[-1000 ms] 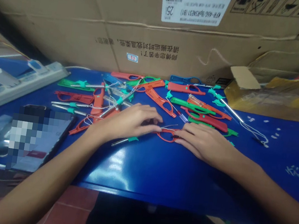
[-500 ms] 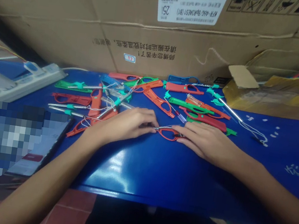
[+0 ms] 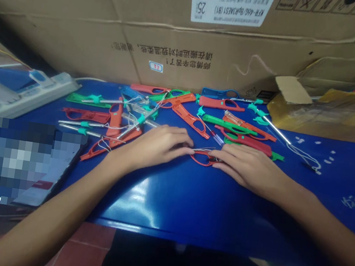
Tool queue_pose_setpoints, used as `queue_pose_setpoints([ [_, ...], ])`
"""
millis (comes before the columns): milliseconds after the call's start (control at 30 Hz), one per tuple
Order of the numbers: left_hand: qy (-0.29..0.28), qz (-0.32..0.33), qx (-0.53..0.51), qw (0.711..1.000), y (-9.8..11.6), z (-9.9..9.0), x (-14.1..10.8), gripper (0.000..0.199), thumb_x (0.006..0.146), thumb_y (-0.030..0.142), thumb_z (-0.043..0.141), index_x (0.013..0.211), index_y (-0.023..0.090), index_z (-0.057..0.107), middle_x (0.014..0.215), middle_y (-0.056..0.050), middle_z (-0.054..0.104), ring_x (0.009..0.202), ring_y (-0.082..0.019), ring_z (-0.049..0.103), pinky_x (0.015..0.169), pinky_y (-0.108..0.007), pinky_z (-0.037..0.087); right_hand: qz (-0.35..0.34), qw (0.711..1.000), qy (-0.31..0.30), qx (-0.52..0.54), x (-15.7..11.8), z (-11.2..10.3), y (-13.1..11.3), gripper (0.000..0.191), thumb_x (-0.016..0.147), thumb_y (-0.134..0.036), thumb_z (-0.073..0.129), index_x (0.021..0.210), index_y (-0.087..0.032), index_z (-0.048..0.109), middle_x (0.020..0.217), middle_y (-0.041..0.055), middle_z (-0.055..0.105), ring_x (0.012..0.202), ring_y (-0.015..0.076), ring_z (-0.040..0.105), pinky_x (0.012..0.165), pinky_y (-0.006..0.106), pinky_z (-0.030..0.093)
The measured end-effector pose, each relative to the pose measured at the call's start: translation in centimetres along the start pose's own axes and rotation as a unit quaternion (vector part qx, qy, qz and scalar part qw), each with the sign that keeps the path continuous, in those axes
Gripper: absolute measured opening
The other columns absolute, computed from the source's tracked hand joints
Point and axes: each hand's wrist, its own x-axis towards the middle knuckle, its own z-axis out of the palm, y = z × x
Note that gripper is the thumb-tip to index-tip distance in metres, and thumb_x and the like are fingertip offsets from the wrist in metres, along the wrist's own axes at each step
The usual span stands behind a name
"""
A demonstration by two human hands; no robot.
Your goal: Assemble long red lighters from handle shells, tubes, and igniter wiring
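Between my two hands, low over the blue table, is a red lighter casing (image 3: 202, 161) with a looped handle and thin pale wires along its upper side. My left hand (image 3: 165, 144) closes on its left end, thumb and fingers pinched where the wires meet the casing. My right hand (image 3: 243, 163) grips its right end, fingers bent over a small dark part. The fingers cover both ends of the casing. Just beyond lie a screwdriver with a clear purple handle (image 3: 219, 139), a green casing half (image 3: 228, 125) and a red casing half (image 3: 249, 143).
Metal lighter tubes with teal triggers (image 3: 273, 126) and more casing halves (image 3: 189, 119) are strewn across the back. A power strip (image 3: 29, 99) and a tablet-like device (image 3: 58, 168) stand left. A large cardboard box (image 3: 167, 24) forms the back; a smaller open box (image 3: 334, 110) sits right.
The left fingertips have shifted slightly along the wires at the casing's left end. Both hands keep hold of the casing, and the whole view has moved a little.
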Motion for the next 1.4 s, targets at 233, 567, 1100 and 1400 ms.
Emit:
queue_pose_setpoints([
  [233, 0.047, -0.009, 0.042, 0.998, 0.5, 2.0, 0.9, 0.023, 0.106, 0.028, 0.047, 0.105, 0.018, 0.068, 0.104, -0.005, 0.071, 0.095, -0.018, 0.066, 0.079, -0.033, 0.041, 0.003, 1.000, -0.006, 0.014, 0.0, 0.1, -0.1, 0.030, 0.106, -0.032, 0.046, 0.118, -0.018, 0.070, 0.099, 0.0090, 0.072, 0.089, 0.0224, 0.069, 0.081, 0.037, 0.055],
  [567, 0.066, -0.047, 0.002, 0.997, 0.6, 2.3, 1.0, 0.015, 0.099, 0.024, 0.055, 0.099, 0.019, 0.069, 0.095, -0.001, 0.071, 0.080, -0.015, 0.063, 0.077, -0.032, 0.040, 0.040, 0.998, -0.013, 0.054, 0.2, -0.1, -0.4, 0.030, 0.105, -0.035, 0.050, 0.119, -0.019, 0.070, 0.092, 0.0068, 0.070, 0.086, 0.0219, 0.068, 0.077, 0.034, 0.052],
  [1100, 0.048, -0.003, 0.035, 0.998, 0.6, 1.7, 0.7, 0.014, 0.100, 0.021, 0.056, 0.104, 0.020, 0.070, 0.102, -0.001, 0.071, 0.094, -0.017, 0.065, 0.081, -0.033, 0.040, 0.043, 0.997, -0.029, 0.054, 0.3, 0.1, -0.3, 0.030, 0.105, -0.036, 0.049, 0.122, -0.020, 0.069, 0.098, 0.0063, 0.070, 0.091, 0.0237, 0.068, 0.081, 0.037, 0.052],
  [1400, 0.032, 0.058, 0.120, 0.991, 0.6, 0.8, 0.2, 0.022, 0.105, 0.030, 0.054, 0.108, 0.021, 0.074, 0.106, -0.003, 0.071, 0.093, -0.018, 0.063, 0.083, -0.034, 0.038, 0.051, 0.998, -0.011, 0.044, 0.1, 0.6, -0.3, 0.032, 0.105, -0.039, 0.049, 0.121, -0.018, 0.066, 0.104, 0.0066, 0.073, 0.094, 0.0246, 0.069, 0.084, 0.038, 0.053],
])
